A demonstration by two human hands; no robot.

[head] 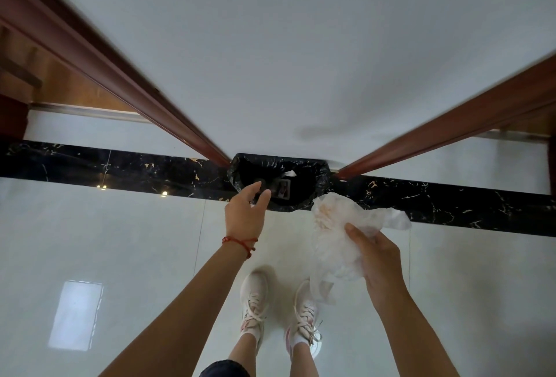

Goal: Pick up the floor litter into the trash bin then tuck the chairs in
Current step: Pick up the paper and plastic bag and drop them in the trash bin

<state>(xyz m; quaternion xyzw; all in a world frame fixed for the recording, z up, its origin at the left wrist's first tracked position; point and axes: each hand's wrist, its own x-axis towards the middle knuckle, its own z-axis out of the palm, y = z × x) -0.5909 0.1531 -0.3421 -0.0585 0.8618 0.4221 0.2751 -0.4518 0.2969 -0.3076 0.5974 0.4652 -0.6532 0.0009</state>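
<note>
A trash bin (313,196) lined with a black bag stands against the white wall, between two door frames. Inside it lie a white scrap and a small printed card. My left hand (245,214) hovers over the bin's near left rim with fingers loosely spread and nothing in it. My right hand (379,259) grips a crumpled translucent white plastic bag (334,232) just right of and in front of the bin.
Reddish-brown door frames (144,87) run along both sides of the white wall. A black marble strip (120,169) crosses the glossy pale tiled floor. My two feet in white sneakers (254,304) stand just behind the bin.
</note>
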